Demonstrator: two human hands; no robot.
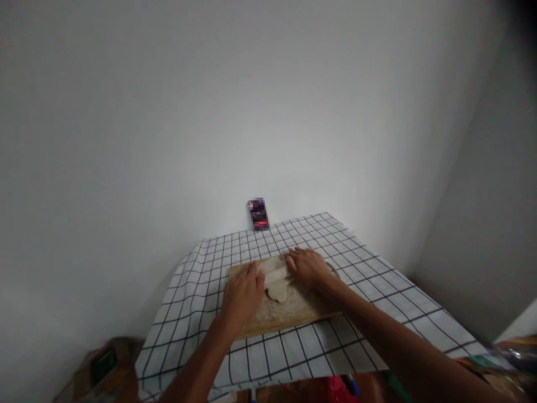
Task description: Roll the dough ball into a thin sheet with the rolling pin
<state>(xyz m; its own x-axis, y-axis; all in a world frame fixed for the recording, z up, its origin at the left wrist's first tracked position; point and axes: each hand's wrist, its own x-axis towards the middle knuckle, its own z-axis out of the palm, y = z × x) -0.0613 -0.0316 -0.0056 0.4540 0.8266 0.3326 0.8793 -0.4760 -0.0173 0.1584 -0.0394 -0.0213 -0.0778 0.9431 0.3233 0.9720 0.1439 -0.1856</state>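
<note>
A flat piece of pale dough (pixel 277 292) lies on a floured wooden board (pixel 289 320). Across it runs a light-coloured rolling pin (pixel 277 274), its middle visible between my hands and its ends covered by them. My left hand (pixel 244 288) is closed over the left end, thumb toward the centre. Over the right end, slightly farther away, my right hand (pixel 308 266) is closed with its fingers together. Dough shows on both the near and far sides of the pin. Loose flour is scattered over the board's near part.
The table wears a white cloth with a black grid (pixel 201 302). At its back edge a pixelated dark upright object (pixel 259 214) leans against the wall. A round rim (pixel 333 270) shows beside my right wrist. A brown box (pixel 103 366) stands low on the left.
</note>
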